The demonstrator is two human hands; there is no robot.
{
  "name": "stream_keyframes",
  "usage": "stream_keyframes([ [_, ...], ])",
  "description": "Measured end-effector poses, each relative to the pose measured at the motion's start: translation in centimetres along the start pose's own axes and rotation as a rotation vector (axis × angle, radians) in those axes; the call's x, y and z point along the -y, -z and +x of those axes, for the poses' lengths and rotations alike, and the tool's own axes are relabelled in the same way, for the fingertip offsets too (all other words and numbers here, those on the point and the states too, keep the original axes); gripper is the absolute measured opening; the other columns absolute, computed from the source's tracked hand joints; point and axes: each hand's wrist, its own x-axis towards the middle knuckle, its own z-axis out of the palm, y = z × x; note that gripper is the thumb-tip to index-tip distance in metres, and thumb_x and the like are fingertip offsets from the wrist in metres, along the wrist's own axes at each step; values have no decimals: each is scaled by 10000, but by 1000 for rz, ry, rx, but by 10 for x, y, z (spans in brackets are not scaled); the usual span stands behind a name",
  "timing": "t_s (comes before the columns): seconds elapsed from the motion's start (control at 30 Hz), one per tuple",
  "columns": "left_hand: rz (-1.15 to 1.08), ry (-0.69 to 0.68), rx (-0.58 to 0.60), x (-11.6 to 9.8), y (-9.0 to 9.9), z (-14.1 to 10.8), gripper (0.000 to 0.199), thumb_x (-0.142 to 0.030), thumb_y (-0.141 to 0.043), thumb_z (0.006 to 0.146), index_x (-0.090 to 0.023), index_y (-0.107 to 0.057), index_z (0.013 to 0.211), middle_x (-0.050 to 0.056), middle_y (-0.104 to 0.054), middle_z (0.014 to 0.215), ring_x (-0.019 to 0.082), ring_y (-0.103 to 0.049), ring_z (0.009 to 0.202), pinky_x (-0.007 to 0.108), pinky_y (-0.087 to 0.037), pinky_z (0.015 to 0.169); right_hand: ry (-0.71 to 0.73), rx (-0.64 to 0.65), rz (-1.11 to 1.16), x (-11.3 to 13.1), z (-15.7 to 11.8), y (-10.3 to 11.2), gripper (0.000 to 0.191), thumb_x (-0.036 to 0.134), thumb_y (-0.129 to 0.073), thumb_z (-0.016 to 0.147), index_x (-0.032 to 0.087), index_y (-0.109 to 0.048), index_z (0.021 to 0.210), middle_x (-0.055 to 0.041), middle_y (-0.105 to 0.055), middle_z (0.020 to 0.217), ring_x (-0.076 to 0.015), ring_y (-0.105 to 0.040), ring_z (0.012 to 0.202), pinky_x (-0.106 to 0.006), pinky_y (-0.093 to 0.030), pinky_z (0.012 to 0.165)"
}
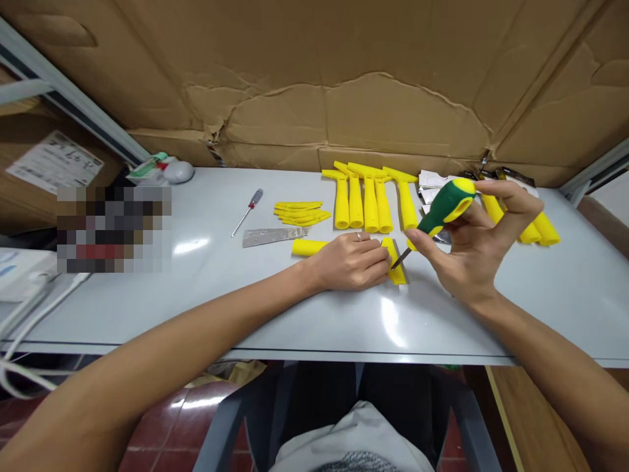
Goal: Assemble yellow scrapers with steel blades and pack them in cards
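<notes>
"Right hand [472,252]?"

"On my head feed, I see it clamped on the green screwdriver [445,208], its tip at the head of the yellow tool [398,276]."

"And the left hand [350,263]?"

"Closed over that tool, which lies on the tabletop [319,324]."

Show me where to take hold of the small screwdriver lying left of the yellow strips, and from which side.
Probably by the grey handle, from above, closing across its long sides. The small screwdriver lies flat, apart from the yellow strips, and its handle is thicker than the thin shaft.
</notes>
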Motion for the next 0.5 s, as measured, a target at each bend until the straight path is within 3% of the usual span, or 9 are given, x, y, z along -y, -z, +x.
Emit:
stream_keyframes([
  [0.1, -14, 8, -27, 0, -1, 1, 264, -226, -635, 1018, -194, -635, 756, -37, -687, 723, 112, -607, 632, 300, -460, 598, -31, -50, 25, 7, 2, -3, 674, 487, -966, 738, 391, -518, 1233, -49, -514, 1318, -160, -641, 770, -373, -626, 575],
  [0.23, -49, 21, -47, -1, -1, 2, 261, -207, -615, 1014, -199, -627, 753, -36, -705, 756, 107, -608, 640, 295, -456, 604, -70, -120, 6, 14, 3, -9, 619, 481, -948, 769, 394, -541, 1227, -34, -589, 1200, -188, -668, 804, -386, -630, 629],
  [0.5, -57, -48, -12, -6, 0, 1, 305, -221, -592, 1038, -207, -605, 734, -26, -679, 722, 119, -593, 628, 289, -457, 610, -120, -36, 37, -13, 14, 7, 605, 556, -812, 892, 438, -529, 1415, -62, -673, 1215, -283, -708, 1080, -427, -651, 746],
])
